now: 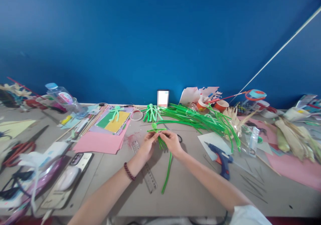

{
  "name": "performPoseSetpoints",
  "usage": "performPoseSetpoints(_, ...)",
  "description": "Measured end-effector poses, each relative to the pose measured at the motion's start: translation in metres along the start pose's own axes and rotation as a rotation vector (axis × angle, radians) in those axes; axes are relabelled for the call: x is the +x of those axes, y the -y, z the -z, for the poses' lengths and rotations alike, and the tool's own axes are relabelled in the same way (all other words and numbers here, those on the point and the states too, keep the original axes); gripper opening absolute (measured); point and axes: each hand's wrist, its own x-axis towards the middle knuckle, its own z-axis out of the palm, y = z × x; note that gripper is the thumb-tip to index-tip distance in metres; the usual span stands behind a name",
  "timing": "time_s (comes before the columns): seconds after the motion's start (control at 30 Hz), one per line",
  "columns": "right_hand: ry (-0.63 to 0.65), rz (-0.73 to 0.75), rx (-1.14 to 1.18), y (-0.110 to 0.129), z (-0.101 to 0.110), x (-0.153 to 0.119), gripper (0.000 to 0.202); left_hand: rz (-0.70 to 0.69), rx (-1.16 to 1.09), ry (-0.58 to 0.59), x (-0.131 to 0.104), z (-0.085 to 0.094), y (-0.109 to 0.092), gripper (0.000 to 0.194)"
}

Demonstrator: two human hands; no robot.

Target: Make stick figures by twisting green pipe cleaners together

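Between my hands is a green pipe cleaner figure (154,127), its round head and stretched arms showing above my fingers and its legs below. My left hand (150,142) pinches its body from the left, and my right hand (171,141) pinches it from the other side, the fingertips nearly touching. A loose green pipe cleaner (167,175) lies on the table below my right hand. Under my left forearm rests a clear ruler (147,175). Just behind, several finished pipe cleaner figures (151,113) stand together, and a paler figure (115,113) lies on coloured sheets.
A long bundle of green pipe cleaners (193,115) spreads at the back right. To the right lies a blue glue gun (222,158) on white paper. Pink paper (100,143), a phone (67,181) and red-handled scissors (20,151) are on the left. A blue wall (155,44) closes the back.
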Motion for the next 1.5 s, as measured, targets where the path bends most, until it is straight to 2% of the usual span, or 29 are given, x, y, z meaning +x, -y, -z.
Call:
performPoseSetpoints(0.27, 0.244, -0.278, 0.233, 0.001, 0.005, 0.004, 0.039, 0.085, 0.007, 0.112, -0.003, 0.002, -0.005, 0.023)
performPoseSetpoints(0.4, 0.355, -0.395, 0.264, 0.008, 0.012, 0.006, 0.040, 0.143, -0.003, 0.147, -0.005, 0.002, -0.008, 0.032)
performPoseSetpoints(0.47, 0.372, -0.417, 0.280, 0.010, 0.013, 0.006, 0.039, 0.171, -0.021, 0.167, -0.005, 0.001, -0.009, 0.036)
performPoseSetpoints(0.53, 0.332, -0.397, 0.278, 0.009, 0.011, 0.006, 0.037, 0.158, -0.021, 0.152, -0.004, 0.001, -0.009, 0.033)
performPoseSetpoints(0.67, 0.146, -0.224, 0.160, 0.005, 0.008, 0.008, 0.034, 0.070, 0.054, 0.030, 0.000, 0.003, -0.003, 0.024)
performPoseSetpoints(0.8, -0.008, 0.117, -0.245, 0.006, 0.010, 0.006, 0.020, 0.017, 0.156, -0.033, 0.000, 0.003, 0.002, 0.023)
performPoseSetpoints(0.87, -0.035, 0.288, -0.450, 0.008, 0.012, 0.002, 0.016, -0.018, 0.175, -0.048, -0.002, 0.001, 0.002, 0.023)
performPoseSetpoints(0.97, -0.023, 0.487, -0.613, 0.010, 0.013, -0.004, 0.017, -0.046, 0.137, -0.082, -0.004, -0.001, 0.002, 0.020)
performPoseSetpoints(1.07, 0.012, 0.541, -0.650, 0.010, 0.012, -0.007, 0.020, -0.050, 0.074, -0.078, -0.005, -0.001, 0.000, 0.017)
performPoseSetpoints(1.17, 0.034, 0.477, -0.602, 0.012, 0.010, -0.005, 0.020, -0.036, 0.006, -0.050, -0.005, -0.001, -0.001, 0.019)
performPoseSetpoints(1.27, 0.019, 0.319, -0.472, 0.013, 0.008, -0.002, 0.021, -0.034, -0.029, -0.020, -0.005, -0.001, -0.002, 0.021)
performPoseSetpoints(1.37, 0.040, 0.102, -0.252, 0.012, 0.007, 0.002, 0.022, -0.024, -0.030, 0.030, -0.004, -0.001, -0.002, 0.020)
performPoseSetpoints(1.5, 0.176, -0.281, 0.132, 0.005, 0.007, 0.007, 0.030, 0.028, -0.048, 0.037, -0.003, -0.001, -0.001, 0.021)
